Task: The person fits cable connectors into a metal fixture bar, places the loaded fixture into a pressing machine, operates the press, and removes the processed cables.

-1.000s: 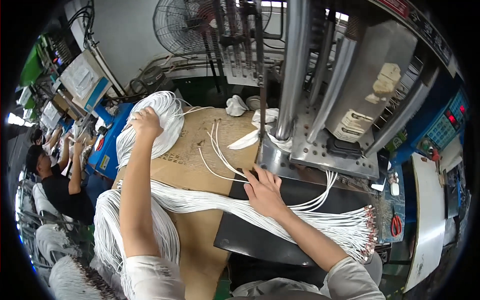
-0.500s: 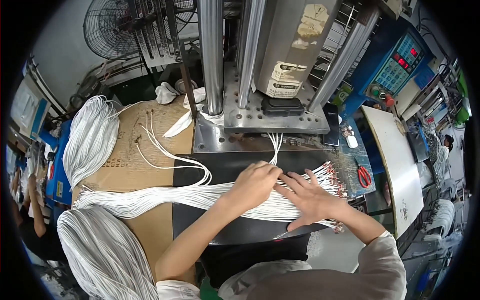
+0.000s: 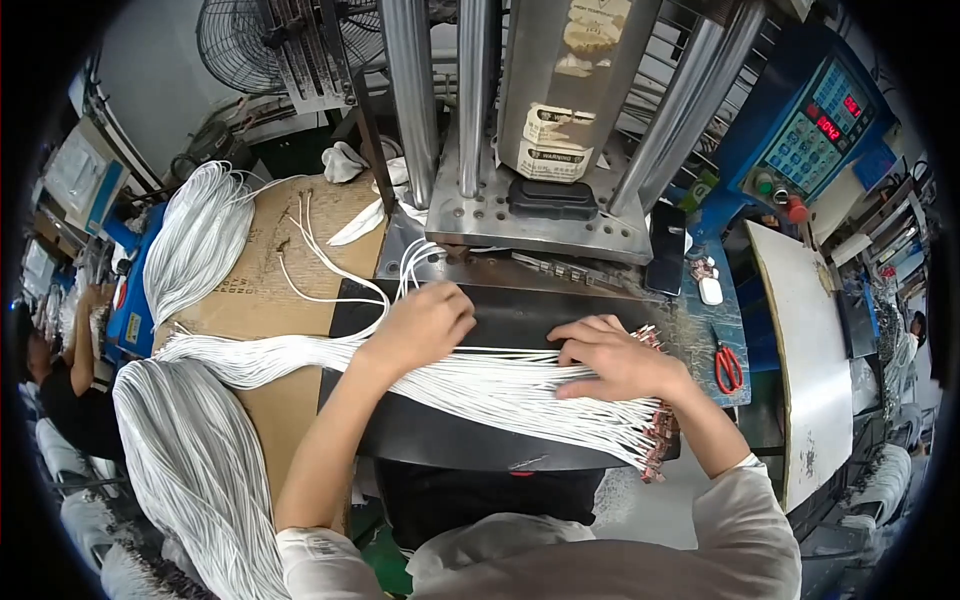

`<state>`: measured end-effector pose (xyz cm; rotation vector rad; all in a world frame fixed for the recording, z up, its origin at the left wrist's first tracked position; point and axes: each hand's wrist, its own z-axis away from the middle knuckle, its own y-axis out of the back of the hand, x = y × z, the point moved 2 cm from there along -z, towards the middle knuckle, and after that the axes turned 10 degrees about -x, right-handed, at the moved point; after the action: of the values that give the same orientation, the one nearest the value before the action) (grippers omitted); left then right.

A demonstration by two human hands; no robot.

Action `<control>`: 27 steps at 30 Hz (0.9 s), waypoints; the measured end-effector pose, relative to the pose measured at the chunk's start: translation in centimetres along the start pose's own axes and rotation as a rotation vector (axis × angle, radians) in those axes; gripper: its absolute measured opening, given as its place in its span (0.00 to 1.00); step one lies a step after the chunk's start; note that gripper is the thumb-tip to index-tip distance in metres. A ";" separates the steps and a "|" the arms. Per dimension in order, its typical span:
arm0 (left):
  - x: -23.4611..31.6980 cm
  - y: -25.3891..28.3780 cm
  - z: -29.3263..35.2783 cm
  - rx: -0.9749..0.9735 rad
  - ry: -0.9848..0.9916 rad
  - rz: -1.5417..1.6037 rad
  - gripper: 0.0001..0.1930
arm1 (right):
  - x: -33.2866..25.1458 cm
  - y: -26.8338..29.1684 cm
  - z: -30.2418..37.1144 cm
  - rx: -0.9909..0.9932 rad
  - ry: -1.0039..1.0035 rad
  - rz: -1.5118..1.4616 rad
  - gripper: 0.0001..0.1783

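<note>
Across black mat (image 3: 430,440) | white cables (image 3: 490,385) beneath spread right fingers (image 3: 585,333), beside curled left fingers (image 3: 455,312) | left grip: cannot tell

Left hand (image 3: 420,325): gone from the coil (image 3: 200,240), where it rested a second ago, then from beside the right hand; now farther left over the bundle (image 3: 500,385), fingers curled.
Right hand (image 3: 615,358): moved from mid-bundle to near the tips.
Looped cables (image 3: 412,262): now just behind the left hand; those under the press (image 3: 540,240) at its middle have gone.
</note>
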<state>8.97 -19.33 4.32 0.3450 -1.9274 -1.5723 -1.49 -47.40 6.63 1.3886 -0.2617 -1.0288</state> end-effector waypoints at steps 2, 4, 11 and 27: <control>3.9 -0.2 0.4 -0.105 -0.073 0.250 0.12 | 0.6 -0.2 -0.4 0.042 -0.017 -0.055 0.22; 4.5 -0.3 0.0 -0.201 -0.066 0.260 0.13 | 1.3 -0.7 -0.4 0.079 -0.004 -0.108 0.21; 5.6 -0.1 -1.5 -0.332 0.004 0.158 0.12 | 2.7 -1.7 -0.1 0.209 0.060 -0.261 0.20; 5.1 -2.4 -1.0 0.178 0.023 0.191 0.06 | 2.4 -1.2 -0.1 0.088 -0.314 -0.478 0.28</control>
<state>5.21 -23.64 3.71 0.2434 -2.0229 -1.2741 -0.63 -48.90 4.53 1.3970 -0.2097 -1.6541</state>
